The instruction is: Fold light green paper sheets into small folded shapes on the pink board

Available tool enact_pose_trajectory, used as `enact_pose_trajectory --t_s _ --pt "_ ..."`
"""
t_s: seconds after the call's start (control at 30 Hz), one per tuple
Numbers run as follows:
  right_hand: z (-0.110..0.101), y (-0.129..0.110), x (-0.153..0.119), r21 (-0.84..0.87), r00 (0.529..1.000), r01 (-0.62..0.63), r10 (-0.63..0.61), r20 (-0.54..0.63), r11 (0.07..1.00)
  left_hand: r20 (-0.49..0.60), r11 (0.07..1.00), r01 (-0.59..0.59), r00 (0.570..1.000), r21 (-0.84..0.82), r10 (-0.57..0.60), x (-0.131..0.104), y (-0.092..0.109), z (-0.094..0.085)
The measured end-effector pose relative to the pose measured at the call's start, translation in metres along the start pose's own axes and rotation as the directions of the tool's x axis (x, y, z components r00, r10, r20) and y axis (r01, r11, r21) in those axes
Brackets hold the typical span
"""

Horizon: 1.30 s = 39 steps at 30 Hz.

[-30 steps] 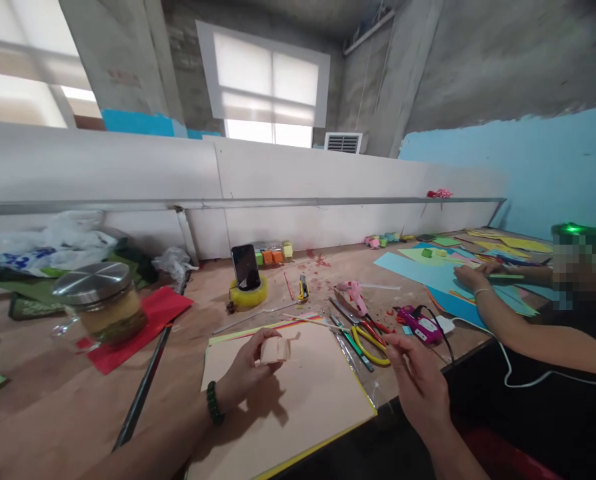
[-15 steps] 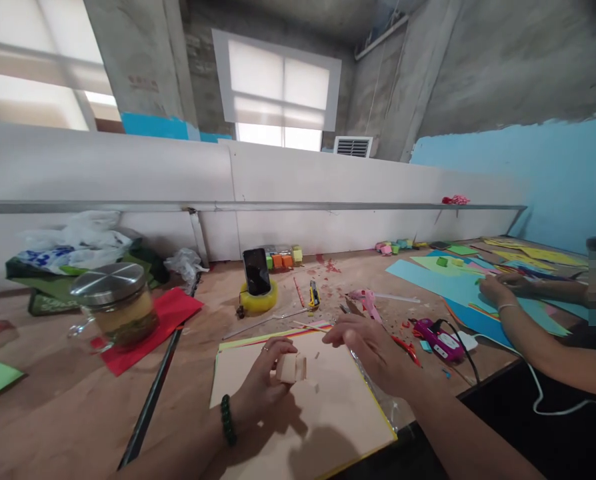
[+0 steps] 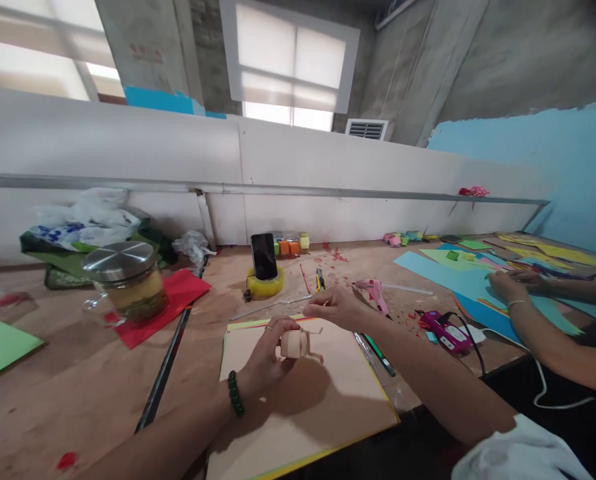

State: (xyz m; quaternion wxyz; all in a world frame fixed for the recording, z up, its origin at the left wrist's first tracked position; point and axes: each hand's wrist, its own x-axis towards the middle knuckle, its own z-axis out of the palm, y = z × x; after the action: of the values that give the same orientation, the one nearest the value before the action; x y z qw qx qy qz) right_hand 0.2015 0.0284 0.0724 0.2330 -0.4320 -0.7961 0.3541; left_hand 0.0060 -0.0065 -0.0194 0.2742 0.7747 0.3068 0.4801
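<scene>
A small cream paper box [image 3: 292,344] with thin strips sticking out on its right is held in my left hand [image 3: 273,353], above a stack of peach paper [image 3: 338,407]. My right hand [image 3: 335,308] is just above and to the right of the box, its fingers pressed together in a pinch; whatever is between the fingertips is too small to make out. Behind it lie a yellow cutter [image 3: 320,279] and a pink glue gun [image 3: 377,295]. A green pen-like tool [image 3: 379,355] rests by the stack's right edge.
A glass mug [image 3: 133,283] stands on red paper at the left. A phone [image 3: 264,256] leans on a yellow tape roll [image 3: 265,283]. At the right are a purple device [image 3: 448,332] with cables and another person's hands [image 3: 511,285] over coloured paper.
The view has shifted. My right hand has moved left, closer to the box, and its fingers have closed. The green tool and the strips on the box now show more clearly.
</scene>
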Motion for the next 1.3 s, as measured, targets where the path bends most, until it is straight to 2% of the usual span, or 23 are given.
enact_pose_trajectory --t_s 0.1,0.2,0.27,0.33,0.43,0.53,0.63,0.7,0.8,1.0,1.13,1.3 --pt "0.006 -0.003 0.011 -0.020 0.980 -0.132 0.133 0.146 0.991 0.000 1.000 -0.007 1.000 0.003 0.007 -0.001 -0.001 0.002" --pt "0.012 -0.002 0.016 0.032 0.955 -0.172 0.158 0.249 0.985 -0.018 1.000 0.007 1.000 0.000 -0.007 -0.004 -0.004 0.004" --pt "0.010 -0.001 0.018 0.064 0.949 -0.174 0.150 0.277 0.983 -0.044 1.000 0.020 0.999 -0.001 -0.020 -0.006 -0.007 0.004" --pt "0.000 0.000 0.022 0.085 0.959 -0.156 0.131 0.252 0.984 -0.086 0.999 0.048 0.995 0.005 -0.047 -0.007 -0.009 0.003" --pt "-0.030 0.000 0.033 0.111 0.987 -0.105 0.089 0.134 0.988 -0.156 0.992 0.125 0.980 0.000 -0.123 -0.008 -0.013 0.002" --pt "-0.069 0.002 0.057 0.116 0.996 -0.056 0.063 -0.059 0.992 -0.179 0.981 0.193 0.964 -0.034 -0.196 -0.009 -0.014 0.003" --pt "-0.103 0.010 0.092 0.114 0.958 -0.060 0.089 -0.272 0.992 -0.132 0.972 0.231 0.963 -0.043 -0.235 -0.009 -0.012 0.005" --pt "-0.116 0.020 0.117 0.098 0.918 -0.092 0.122 -0.377 0.991 -0.084 0.964 0.263 0.960 -0.050 -0.266 -0.009 -0.008 0.006" --pt "-0.117 0.042 0.151 0.067 0.883 -0.192 0.202 -0.423 0.979 -0.030 0.949 0.310 0.950 -0.060 -0.312 -0.010 -0.002 0.006" --pt "-0.099 0.089 0.198 -0.035 0.854 -0.425 0.388 -0.346 0.905 -0.041 0.934 0.355 0.934 -0.041 -0.356 -0.015 -0.008 0.013" --pt "-0.097 0.115 0.217 -0.094 0.840 -0.500 0.456 -0.295 0.861 0.046 0.942 0.331 0.943 -0.043 -0.329 -0.015 -0.020 0.015" --pt "-0.102 0.141 0.233 -0.137 0.829 -0.542 0.500 -0.250 0.829 0.144 0.933 0.355 0.928 -0.054 -0.344 -0.014 -0.031 0.016"
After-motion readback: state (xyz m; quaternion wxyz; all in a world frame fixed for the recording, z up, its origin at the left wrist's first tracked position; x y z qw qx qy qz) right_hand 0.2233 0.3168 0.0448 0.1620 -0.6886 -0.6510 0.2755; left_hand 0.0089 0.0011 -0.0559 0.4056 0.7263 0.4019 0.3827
